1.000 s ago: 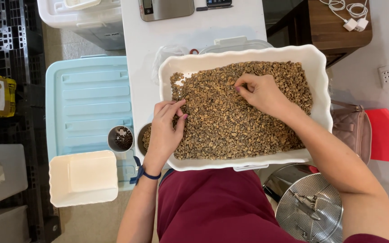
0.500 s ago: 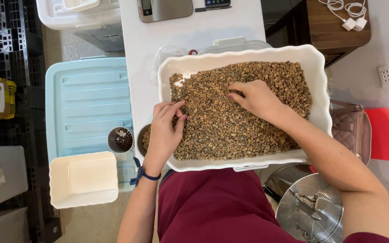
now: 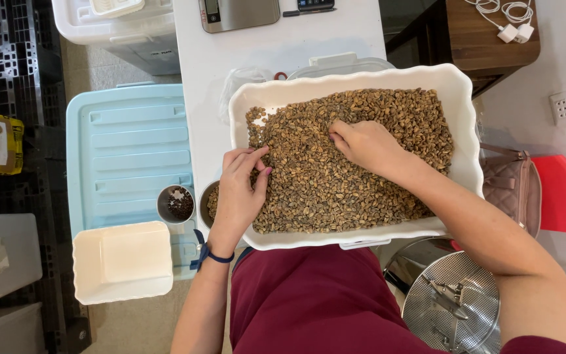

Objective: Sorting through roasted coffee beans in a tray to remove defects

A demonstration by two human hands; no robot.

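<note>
Across the beans (image 3: pixel 361 190) in the white tray (image 3: pixel 466 98), the right hand (image 3: pixel 365 144) has been drawn toward 7 o'clock, fingers curled into the pile, whether pinching a bean cannot be told, while the left hand (image 3: pixel 238 193) stays loosely curled at the 9 o'clock rim.

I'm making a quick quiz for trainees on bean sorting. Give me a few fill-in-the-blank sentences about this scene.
1. Both hands rest in a ____ tray full of pale beans.
2. The left hand has a ____ band at the wrist.
3. The right hand touches the beans, fingers ____.
4. The small cup of dark bits stands on a light ____ lid.

Missing words: white; blue; curled; blue
</note>
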